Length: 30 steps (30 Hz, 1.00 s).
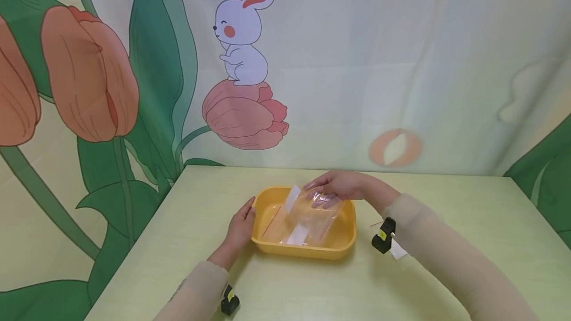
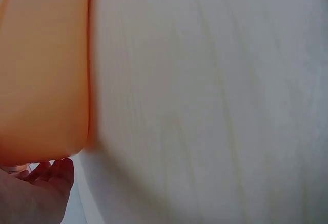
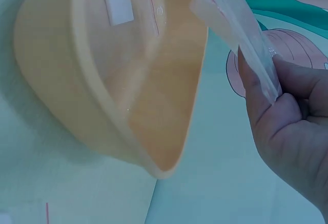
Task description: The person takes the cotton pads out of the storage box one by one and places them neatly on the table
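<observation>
My right hand [image 1: 342, 185] pinches a clear plastic zip bag [image 1: 324, 214] above a yellow plastic basin [image 1: 308, 251]. In the right wrist view, thumb and fingers grip the edge of that bag [image 3: 238, 24], which hangs thin and flat. Inside the basin lies at least one more clear bag [image 3: 118, 1] with a white label patch and a red seal line; how many overlap there I cannot tell. At the basin's left end my left hand [image 1: 241, 224] holds the rim and wall. The left wrist view shows its fingertips [image 2: 64, 168] against the outer wall.
Partly under the right forearm, another clear bag with a white label [image 1: 398, 250] lies on the pale table [image 1: 303, 286]. Behind the table hangs a curtain [image 1: 357, 63] printed with tulips and a rabbit. Each wrist wears a small black camera [image 1: 383, 236].
</observation>
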Tool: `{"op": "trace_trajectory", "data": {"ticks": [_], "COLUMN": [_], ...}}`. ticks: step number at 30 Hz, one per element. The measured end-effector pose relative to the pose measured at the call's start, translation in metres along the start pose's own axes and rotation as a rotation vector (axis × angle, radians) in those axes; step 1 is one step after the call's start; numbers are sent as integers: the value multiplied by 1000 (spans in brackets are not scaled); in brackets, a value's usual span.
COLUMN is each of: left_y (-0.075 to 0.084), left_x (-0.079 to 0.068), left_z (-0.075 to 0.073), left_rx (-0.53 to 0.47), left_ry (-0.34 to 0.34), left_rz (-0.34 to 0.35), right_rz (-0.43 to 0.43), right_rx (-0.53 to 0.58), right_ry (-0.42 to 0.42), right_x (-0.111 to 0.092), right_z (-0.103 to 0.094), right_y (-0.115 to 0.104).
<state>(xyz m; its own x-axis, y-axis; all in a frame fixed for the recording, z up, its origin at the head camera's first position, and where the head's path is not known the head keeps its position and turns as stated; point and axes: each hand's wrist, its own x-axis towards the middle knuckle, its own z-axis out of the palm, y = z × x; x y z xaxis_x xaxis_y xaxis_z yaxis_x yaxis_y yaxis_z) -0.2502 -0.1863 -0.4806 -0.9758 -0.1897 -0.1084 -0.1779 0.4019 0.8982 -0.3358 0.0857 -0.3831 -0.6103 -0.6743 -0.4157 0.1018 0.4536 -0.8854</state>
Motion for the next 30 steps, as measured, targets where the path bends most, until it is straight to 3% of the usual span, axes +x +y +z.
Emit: {"op": "trace_trajectory", "data": {"ticks": [13,22,30], "left_y": [-2,1,-1], "left_x": [1,-2,0], "left_z": [-2,-1,-1], "left_rx": [-11,-11,-18], "left_ry": [-18,-22,-24], "left_rz": [13,22,-12], "right_rz": [-79,-168,-216], "right_rx": [102,169,195], "right_ry": [96,114,147], "right_x": [-37,-75,-106], "right_z": [-15,-22,-27], "right_y": [21,38,64]}}
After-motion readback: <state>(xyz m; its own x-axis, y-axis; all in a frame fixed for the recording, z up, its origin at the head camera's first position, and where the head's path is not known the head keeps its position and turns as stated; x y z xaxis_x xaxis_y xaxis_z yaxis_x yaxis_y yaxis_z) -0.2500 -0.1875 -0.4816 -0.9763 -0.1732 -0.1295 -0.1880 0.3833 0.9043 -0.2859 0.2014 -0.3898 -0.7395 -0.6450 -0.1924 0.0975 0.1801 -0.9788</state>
